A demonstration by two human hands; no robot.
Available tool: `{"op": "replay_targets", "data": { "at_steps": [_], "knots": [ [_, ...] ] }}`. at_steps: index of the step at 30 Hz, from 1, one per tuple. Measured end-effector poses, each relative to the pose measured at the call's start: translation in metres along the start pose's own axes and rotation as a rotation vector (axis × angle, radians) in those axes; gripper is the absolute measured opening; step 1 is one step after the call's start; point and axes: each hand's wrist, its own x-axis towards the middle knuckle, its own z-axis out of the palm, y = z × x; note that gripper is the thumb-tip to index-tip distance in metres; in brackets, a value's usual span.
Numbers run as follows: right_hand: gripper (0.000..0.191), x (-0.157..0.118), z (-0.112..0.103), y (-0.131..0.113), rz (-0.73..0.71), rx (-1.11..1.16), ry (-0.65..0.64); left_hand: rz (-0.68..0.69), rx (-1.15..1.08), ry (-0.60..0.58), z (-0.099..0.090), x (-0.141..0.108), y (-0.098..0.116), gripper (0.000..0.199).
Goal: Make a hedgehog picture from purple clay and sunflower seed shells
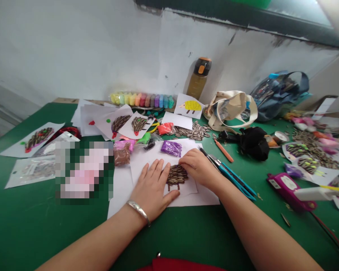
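Note:
My left hand (154, 186), with a silver bracelet at its wrist, lies flat with fingers spread on a white sheet (138, 165). Beside its fingertips is a hedgehog-like picture (177, 175) covered in overlapping striped sunflower seeds, with short brown legs below. My right hand (197, 165) is pinched at the picture's upper right edge; whatever its fingertips hold is hidden. Just above sits a purple packet of modelling clay (171, 148). Left of the sheet are a brown clay packet (122, 154) and a pink one behind it.
Loose sunflower seeds (193, 131) lie behind my hands, near an orange clay packet (165, 128). Blue-handled tools (237, 180) and an orange pen (223, 150) are at right, before a black pouch (254, 143) and purple glue gun (289, 188). A bottle (198, 79) stands by the wall.

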Motion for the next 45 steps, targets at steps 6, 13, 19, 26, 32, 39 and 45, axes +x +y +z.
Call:
{"op": "replay_targets", "data": {
  "at_steps": [6,13,19,26,32,39,45],
  "knots": [
    [0.016,0.000,0.007,0.003,-0.022,0.007,0.035,-0.015,0.002,-0.025,-0.003,0.000,0.002,0.075],
    [0.019,0.002,0.014,0.003,-0.056,0.036,0.066,-0.011,-0.003,-0.004,-0.001,0.001,0.000,0.074],
    [0.019,0.000,0.013,0.001,-0.027,0.056,0.029,-0.016,0.011,-0.025,-0.002,0.001,0.001,0.074],
    [0.023,-0.011,-0.004,-0.005,0.100,-0.027,0.058,-0.005,0.003,-0.007,-0.001,0.000,0.000,0.076],
    [0.024,-0.008,-0.005,-0.011,0.065,-0.072,-0.012,-0.015,-0.018,-0.002,-0.001,0.000,0.001,0.077],
    [0.024,-0.025,-0.034,-0.012,0.179,-0.013,0.139,-0.023,-0.020,-0.009,-0.001,0.001,0.001,0.078],
    [0.029,-0.059,-0.016,-0.047,0.078,-0.062,0.134,-0.015,-0.006,-0.003,0.000,0.001,0.001,0.080]
  ]
}}
